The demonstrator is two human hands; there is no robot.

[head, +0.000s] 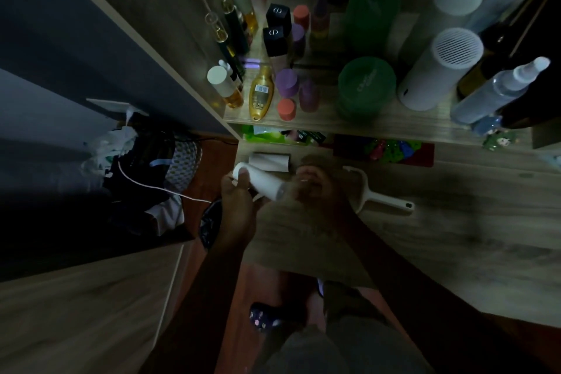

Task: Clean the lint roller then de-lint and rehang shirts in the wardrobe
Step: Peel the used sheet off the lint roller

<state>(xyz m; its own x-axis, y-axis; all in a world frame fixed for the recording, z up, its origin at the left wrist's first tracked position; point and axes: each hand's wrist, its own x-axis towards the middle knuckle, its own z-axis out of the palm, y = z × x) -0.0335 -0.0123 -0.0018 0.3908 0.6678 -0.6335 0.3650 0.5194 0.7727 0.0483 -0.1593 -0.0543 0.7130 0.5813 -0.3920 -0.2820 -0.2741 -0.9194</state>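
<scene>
Head view, dim light: white adhesive roll (263,183) held over the near-left corner of the desk (425,222), left hand (239,200) closed around its far end, thumb pressed on the cap. Right hand (318,188) blurred at the roll's open end, fingers curled; cannot tell whether gripping the roll or picking at a sheet. Lint roller handle (385,199), bare of its roll, lying on the desk just beyond the right hand. A second paper roll (270,161) lying flat just behind the held one.

Likely light and hollow, easily crushed if squeezed hard; sticky on the outer sheet, so best taken at the ends or cap rather than around the tacky face. Plastic handle probably stiff and light, safest grasped by its grip.

Crowding the raised shelf (394,124) behind: an amber bottle (260,94), purple-capped containers (287,82), green tubs (365,85), a white cylinder (437,70) and a spray bottle (501,88), all well apart from the hands. A white cable (158,188) trailing over clothes at left, off the desk.
</scene>
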